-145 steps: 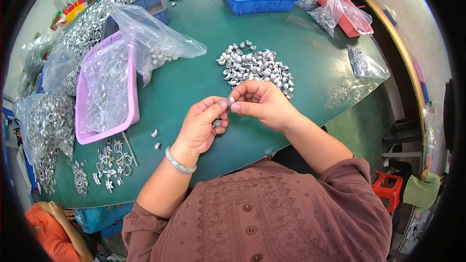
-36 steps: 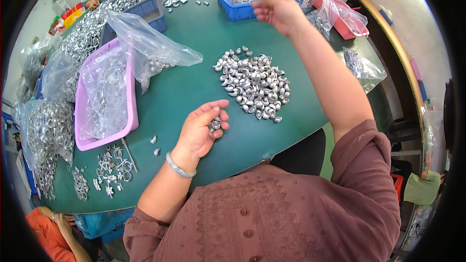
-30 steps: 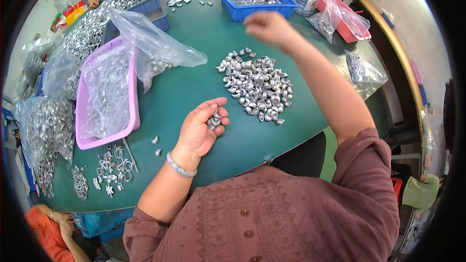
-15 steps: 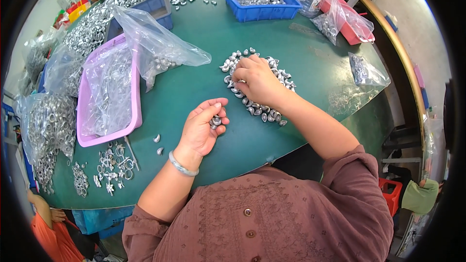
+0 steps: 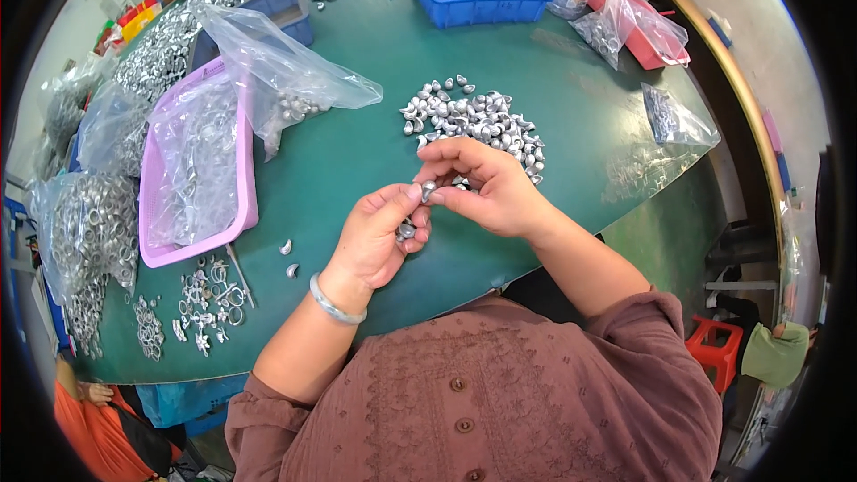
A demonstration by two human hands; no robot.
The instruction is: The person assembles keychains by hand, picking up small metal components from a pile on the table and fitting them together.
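Note:
Between the fingertips of both hands sits a small curved silver metal piece (image 5: 428,189), over the green table (image 5: 335,161). My left hand (image 5: 379,230), with a pale bangle on the wrist, is closed; more silver pieces (image 5: 406,230) show in its curled fingers. My right hand (image 5: 486,186) pinches the same piece from the right, thumb below and fingers arched above. Just beyond my right hand spreads a pile of similar silver pieces (image 5: 486,118), partly covered by that hand. Two loose curved pieces (image 5: 288,259) lie to the left of my left wrist.
At left stands a pink basket (image 5: 248,170) lined with a plastic bag, near bags of metal rings (image 5: 96,223). Blue trays (image 5: 482,13) and a red tray (image 5: 650,49) stand farther back. A large silver heap (image 5: 165,49) covers the far left; co-workers are at the edges.
My right hand has come back from the pile toward me and met my left hand, with a silver piece now at the fingertips. My left hand has hardly moved.

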